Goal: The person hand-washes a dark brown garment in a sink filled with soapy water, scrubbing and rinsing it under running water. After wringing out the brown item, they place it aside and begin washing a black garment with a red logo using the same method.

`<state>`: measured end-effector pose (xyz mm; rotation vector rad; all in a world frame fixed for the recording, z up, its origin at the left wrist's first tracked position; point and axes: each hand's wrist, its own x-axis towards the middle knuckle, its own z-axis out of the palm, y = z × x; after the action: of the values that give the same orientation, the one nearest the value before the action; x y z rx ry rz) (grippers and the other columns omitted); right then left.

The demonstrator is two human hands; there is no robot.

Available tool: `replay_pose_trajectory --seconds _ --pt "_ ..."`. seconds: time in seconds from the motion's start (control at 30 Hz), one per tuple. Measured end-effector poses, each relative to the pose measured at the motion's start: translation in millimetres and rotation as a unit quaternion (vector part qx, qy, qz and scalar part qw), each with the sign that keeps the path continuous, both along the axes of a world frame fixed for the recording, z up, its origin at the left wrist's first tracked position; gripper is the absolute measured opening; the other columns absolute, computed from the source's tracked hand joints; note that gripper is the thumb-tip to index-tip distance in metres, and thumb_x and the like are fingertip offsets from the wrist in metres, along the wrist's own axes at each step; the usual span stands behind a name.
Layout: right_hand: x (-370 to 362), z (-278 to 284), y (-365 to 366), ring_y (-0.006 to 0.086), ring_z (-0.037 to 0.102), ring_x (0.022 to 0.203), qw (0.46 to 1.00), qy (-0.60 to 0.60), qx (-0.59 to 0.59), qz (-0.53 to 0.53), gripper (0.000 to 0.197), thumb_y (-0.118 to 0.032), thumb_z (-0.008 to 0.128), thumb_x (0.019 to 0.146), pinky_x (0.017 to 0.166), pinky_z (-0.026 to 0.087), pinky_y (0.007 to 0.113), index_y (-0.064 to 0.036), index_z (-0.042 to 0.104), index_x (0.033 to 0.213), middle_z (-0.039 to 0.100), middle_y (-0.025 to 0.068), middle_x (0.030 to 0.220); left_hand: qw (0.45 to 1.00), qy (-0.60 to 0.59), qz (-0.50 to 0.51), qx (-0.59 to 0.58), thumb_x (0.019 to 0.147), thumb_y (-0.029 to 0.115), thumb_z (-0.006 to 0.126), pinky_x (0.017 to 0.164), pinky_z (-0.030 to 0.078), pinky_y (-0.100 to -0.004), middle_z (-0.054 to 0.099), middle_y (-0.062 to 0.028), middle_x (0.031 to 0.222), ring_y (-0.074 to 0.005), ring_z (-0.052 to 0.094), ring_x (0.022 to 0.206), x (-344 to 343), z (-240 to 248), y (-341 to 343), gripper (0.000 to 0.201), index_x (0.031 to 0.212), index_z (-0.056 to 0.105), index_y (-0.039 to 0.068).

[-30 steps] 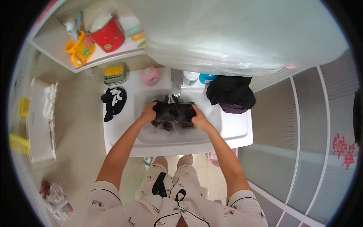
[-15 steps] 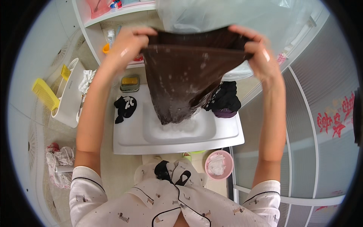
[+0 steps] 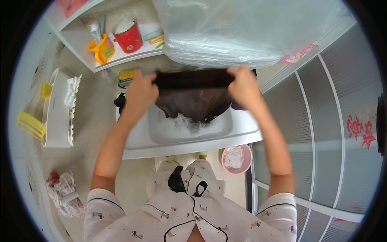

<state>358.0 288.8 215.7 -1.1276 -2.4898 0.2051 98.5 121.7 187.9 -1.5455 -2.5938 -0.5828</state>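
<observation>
A wet dark-brown garment (image 3: 193,97) hangs stretched over the white washbasin (image 3: 189,150); its exact kind I cannot make out. My left hand (image 3: 142,92) is closed on one corner of its upper edge, and my right hand (image 3: 244,88) grips the opposite corner. The garment's lower end dips toward white foam (image 3: 177,127) in the bowl. Beside my left hand, part of a black cloth (image 3: 119,101) shows on the basin's rim. A purple cloth (image 3: 238,106) peeks out below my right hand, mostly hidden.
A soap box with a yellow top (image 3: 127,75) stands behind the basin's left. Shelves hold a red tin (image 3: 129,39) and an orange cup (image 3: 102,49). A plastic-covered bulk (image 3: 217,36) lies beyond. Below right is a pink tub (image 3: 249,161) with white cloth.
Both hands have come down and closer together, lowering the brown garment toward the foam. The view has shifted, showing more of the shelf.
</observation>
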Motion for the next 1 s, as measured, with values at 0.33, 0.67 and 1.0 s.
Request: replay_pose_trajectory --seconds 0.33,0.67,1.0 --pt "-67.7 -327.4 -55.8 0.057 0.006 0.142 0.959 -0.133 -0.245 -0.058 0.08 -0.019 0.074 0.06 0.097 0.016 0.085 -0.0248 0.05 0.136 0.008 0.0081 0.162 0.973 -0.053 -0.11 -0.196 0.064 0.011 0.074 0.099 0.018 -0.0823 0.021 -0.0104 0.158 -0.0503 0.019 0.14 46.9 -311.4 30.8 0.056 0.119 0.064 0.021" --pt "-110.8 -446.6 -49.9 0.0439 0.045 0.118 0.94 -0.194 -0.273 -0.062 0.042 -0.013 0.063 0.083 0.103 0.029 0.065 -0.0196 0.058 0.125 0.053 0.0131 0.127 0.972 -0.087 0.048 -0.212 0.082 0.044 0.069 0.105 0.027 -0.0646 0.02 -0.0166 0.158 -0.0438 0.027 0.138 32.7 -545.8 28.2 0.072 0.143 0.042 0.017" --pt "-72.3 -439.0 -44.7 0.0375 0.051 0.124 0.934 -0.148 -0.324 -0.001 0.064 -0.012 0.068 0.08 0.101 0.045 0.042 -0.0036 0.042 0.138 0.044 0.0203 0.142 0.916 -0.204 -0.162 -0.305 0.078 0.005 0.06 0.105 0.039 -0.0431 0.059 -0.0149 0.127 -0.0364 0.053 0.119 31.4 -348.1 48.2 0.05 0.129 0.058 0.007"
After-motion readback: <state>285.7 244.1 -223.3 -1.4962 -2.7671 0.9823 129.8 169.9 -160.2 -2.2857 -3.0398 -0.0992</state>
